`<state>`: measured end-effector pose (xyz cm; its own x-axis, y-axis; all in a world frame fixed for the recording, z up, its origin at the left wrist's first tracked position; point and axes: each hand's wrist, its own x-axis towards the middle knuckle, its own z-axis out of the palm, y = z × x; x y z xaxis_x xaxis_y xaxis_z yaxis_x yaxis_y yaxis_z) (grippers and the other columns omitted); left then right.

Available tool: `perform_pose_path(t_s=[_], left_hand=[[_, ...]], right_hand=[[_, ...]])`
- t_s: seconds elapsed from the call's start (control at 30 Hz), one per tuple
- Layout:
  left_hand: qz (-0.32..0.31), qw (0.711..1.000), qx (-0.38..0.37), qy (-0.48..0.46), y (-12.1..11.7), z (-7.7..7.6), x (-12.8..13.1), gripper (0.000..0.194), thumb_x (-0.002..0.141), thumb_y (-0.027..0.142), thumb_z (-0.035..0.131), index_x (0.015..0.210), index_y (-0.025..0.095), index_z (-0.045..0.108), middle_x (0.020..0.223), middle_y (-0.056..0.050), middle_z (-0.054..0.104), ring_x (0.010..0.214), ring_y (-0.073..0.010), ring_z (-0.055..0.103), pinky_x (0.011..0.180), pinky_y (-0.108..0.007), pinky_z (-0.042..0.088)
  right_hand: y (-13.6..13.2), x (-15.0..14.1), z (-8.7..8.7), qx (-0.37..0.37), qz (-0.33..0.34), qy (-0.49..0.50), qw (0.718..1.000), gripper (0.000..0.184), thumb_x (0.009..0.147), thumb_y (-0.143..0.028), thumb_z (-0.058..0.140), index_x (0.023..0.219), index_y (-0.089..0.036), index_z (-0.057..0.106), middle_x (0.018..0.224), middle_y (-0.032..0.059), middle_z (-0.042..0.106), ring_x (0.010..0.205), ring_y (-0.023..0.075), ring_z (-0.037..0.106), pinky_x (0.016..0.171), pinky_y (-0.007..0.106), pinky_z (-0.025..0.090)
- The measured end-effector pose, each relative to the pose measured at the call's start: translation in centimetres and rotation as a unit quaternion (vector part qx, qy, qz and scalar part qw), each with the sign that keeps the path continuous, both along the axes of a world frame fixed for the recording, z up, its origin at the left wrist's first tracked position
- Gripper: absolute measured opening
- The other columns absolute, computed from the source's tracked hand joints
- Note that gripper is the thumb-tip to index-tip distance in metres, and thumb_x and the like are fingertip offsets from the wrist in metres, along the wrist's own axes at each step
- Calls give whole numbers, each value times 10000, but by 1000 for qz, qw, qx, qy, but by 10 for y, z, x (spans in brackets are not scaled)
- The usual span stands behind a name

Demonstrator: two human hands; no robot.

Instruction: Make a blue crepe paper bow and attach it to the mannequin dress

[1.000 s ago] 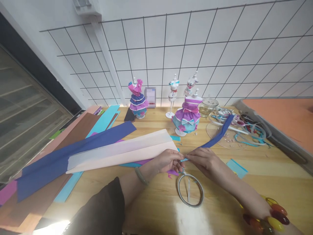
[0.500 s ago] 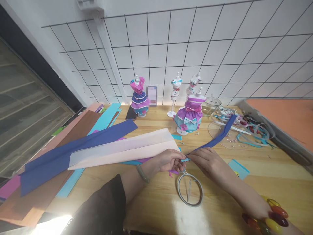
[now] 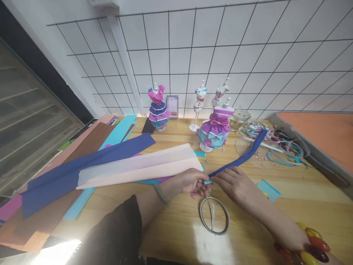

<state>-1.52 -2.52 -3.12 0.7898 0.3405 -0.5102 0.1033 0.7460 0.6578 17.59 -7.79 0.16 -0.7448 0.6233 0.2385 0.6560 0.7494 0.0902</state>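
Note:
Between the fingertips of both hands is a small light-blue strip (image 3: 208, 182). My left hand (image 3: 193, 181) pinches its left end, the other fingers curled beneath. At its right end, the fingers of my right hand (image 3: 234, 184) are pressed together on it. A narrow dark-blue folded strip (image 3: 239, 160) runs from behind the fingertips toward the back right; whether it is gripped too is hidden. Just below my left fingers is a roll of narrow tape (image 3: 201, 216), its loose end reaching up toward them. Left of my hands lies a long pale-pink crepe paper sheet (image 3: 154, 170).
Blue paper (image 3: 55, 191), brown paper (image 3: 79, 147) and other long sheets cover the left side. Behind stand a purple-dressed mannequin (image 3: 217, 129), another dressed mannequin (image 3: 158, 110) and white ones. Tangled ribbons (image 3: 292, 151) and an orange-topped grey bin (image 3: 317, 136) are right.
The camera view has shifted slightly. Both hands stay together at the light-blue strip, which is turned a little and shows more clearly between the fingertips.

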Motion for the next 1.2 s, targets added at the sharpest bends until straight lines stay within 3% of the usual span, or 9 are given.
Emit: perform_pose_path(t_s=[0.27, 0.43, 0.53, 0.67, 0.73, 0.83, 1.0, 1.2], left_hand=[[-1, 999, -21, 32, -1, 3, 2, 297, 811, 177, 350, 622, 83, 558, 530, -75, 610, 444, -106, 575, 418, -180, 395], [-5, 999, -6, 31, 0, -2, 2, 311, 818, 237, 319, 699, 85, 563, 560, -79, 617, 448, -121, 585, 434, -201, 421], [21, 999, 46, -6, -3, -2, 2, 259, 798, 265, 360, 808, 101, 560, 647, -79, 640, 464, -129, 592, 404, -201, 413], [99, 985, 143, -12, -7, 0, 4, 266, 765, 345, 494, 954, 160, 520, 542, 7, 572, 407, -130, 563, 332, -172, 360], [108, 979, 173, -10, -10, 2, 5, 326, 779, 427, 488, 968, 162, 513, 503, 21, 538, 399, -134, 560, 328, -173, 363], [93, 973, 209, -1, -14, 5, 7, 429, 791, 548, 436, 962, 161, 507, 533, 1, 558, 445, -147, 592, 350, -180, 389], [77, 950, 300, 43, -21, 4, 11, 413, 682, 487, 628, 905, 165, 495, 737, -32, 609, 502, -127, 614, 357, -158, 390], [50, 937, 328, 104, -23, 4, 11, 340, 730, 451, 584, 889, 159, 513, 626, -33, 624, 425, -108, 559, 314, -146, 338]], right_hand=[[-1, -3, 5, 15, 9, 15, 1000, 297, 928, -185, 336, 1020, -118, 610, 861, 111, 656, 810, 213, 557, 724, 377, 373], [-2, -1, 15, -43, -24, 94, 994, 285, 920, -204, 364, 1064, -170, 608, 899, 108, 669, 830, 198, 594, 745, 361, 413], [-3, 1, 20, -133, -57, 168, 975, 281, 914, -231, 374, 1036, -200, 625, 889, 95, 681, 802, 189, 617, 720, 330, 450], [-4, 2, 19, -302, -116, 249, 913, 273, 901, -298, 393, 960, -215, 646, 892, 68, 691, 802, 192, 628, 703, 309, 483], [-5, 2, 17, -345, -137, 270, 888, 272, 887, -324, 411, 929, -207, 654, 896, 67, 693, 816, 204, 627, 714, 320, 486], [-5, 2, 13, -367, -143, 277, 877, 274, 880, -329, 416, 880, -194, 655, 877, 63, 695, 799, 200, 626, 709, 314, 480], [-7, 2, 11, -354, -148, 260, 886, 287, 882, -327, 407, 811, -190, 648, 783, 46, 690, 695, 168, 616, 631, 265, 458], [-8, 3, 8, -378, -149, 277, 871, 334, 882, -377, 401, 877, -193, 679, 811, 50, 702, 725, 188, 628, 664, 290, 476]])
